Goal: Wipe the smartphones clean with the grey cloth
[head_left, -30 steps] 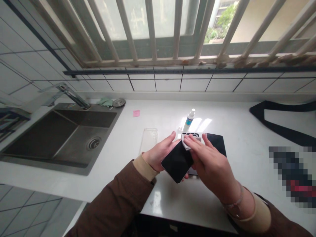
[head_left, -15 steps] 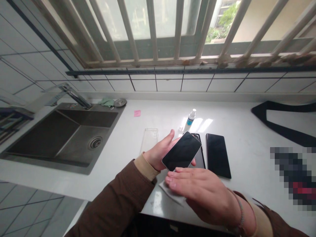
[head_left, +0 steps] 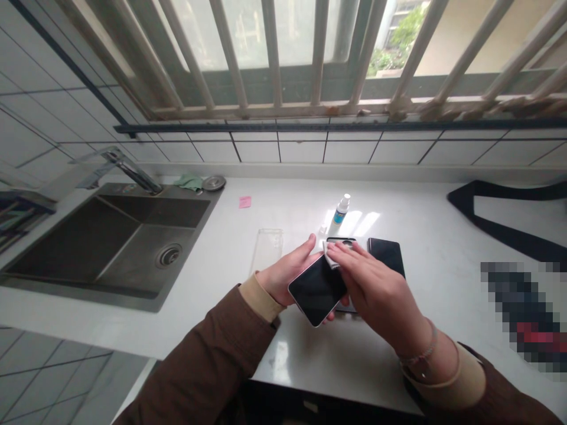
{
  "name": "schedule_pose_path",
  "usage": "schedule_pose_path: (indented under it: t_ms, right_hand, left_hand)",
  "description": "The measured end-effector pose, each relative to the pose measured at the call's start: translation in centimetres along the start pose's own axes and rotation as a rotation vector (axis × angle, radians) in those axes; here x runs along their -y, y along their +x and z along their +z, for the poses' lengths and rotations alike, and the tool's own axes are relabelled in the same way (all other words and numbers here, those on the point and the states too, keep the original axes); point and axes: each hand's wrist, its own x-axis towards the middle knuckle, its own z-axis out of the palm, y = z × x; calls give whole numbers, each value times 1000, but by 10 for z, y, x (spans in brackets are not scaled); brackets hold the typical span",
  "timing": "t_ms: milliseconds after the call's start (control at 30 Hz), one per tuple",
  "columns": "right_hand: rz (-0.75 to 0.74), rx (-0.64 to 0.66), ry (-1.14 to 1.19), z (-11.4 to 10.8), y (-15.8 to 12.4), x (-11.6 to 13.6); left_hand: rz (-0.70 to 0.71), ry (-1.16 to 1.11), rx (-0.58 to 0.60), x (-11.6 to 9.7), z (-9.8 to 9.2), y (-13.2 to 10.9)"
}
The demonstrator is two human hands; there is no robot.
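Note:
My left hand [head_left: 283, 276] supports a smartphone [head_left: 316, 290] from beneath and along its left side, dark screen facing up. Pressed to the far end of that screen is a pale cloth [head_left: 331, 257], under the fingers of my right hand [head_left: 370, 277]. The right palm hides part of the phone and most of the cloth. Below and behind my hands a dark-rimmed case or tray [head_left: 339, 240] lies on the counter, largely covered. A second dark phone [head_left: 386, 255] rests to its right, partly behind my right hand.
Beyond my hands a white-capped spray bottle [head_left: 340, 213] stands on the white counter [head_left: 212, 283]. A clear phone case [head_left: 267, 248] and a pink note [head_left: 245, 202] lie left of it. A steel sink [head_left: 133, 236] with a faucet [head_left: 133, 171] is at left, a black strap [head_left: 465, 203] at right.
My right hand and the cloth have moved from the near end of the phone up to its far end. The phone has shifted slightly nearer in my left hand.

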Motion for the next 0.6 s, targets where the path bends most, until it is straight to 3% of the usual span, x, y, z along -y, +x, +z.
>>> schedule_pose_path:
  t_ms: [100, 200, 367, 500, 600]
  right_hand:
    - [-142, 79, 62, 2, -3, 9]
    - [-269, 128, 142, -4, -3, 22]
    - [-386, 138, 265, -16, 1, 37]
    - [-370, 116, 368, -21, 0, 41]
    - [-206, 15, 421, -23, -5, 40]
  left_hand:
    - [28, -42, -29, 1, 0, 2]
    - [146, -105, -82, 2, 1, 2]
    - [188, -117, -126, 0, 7, 1]
    - [165, -74, -86, -2, 8, 0]
    - [167, -74, -83, -3, 4, -2]
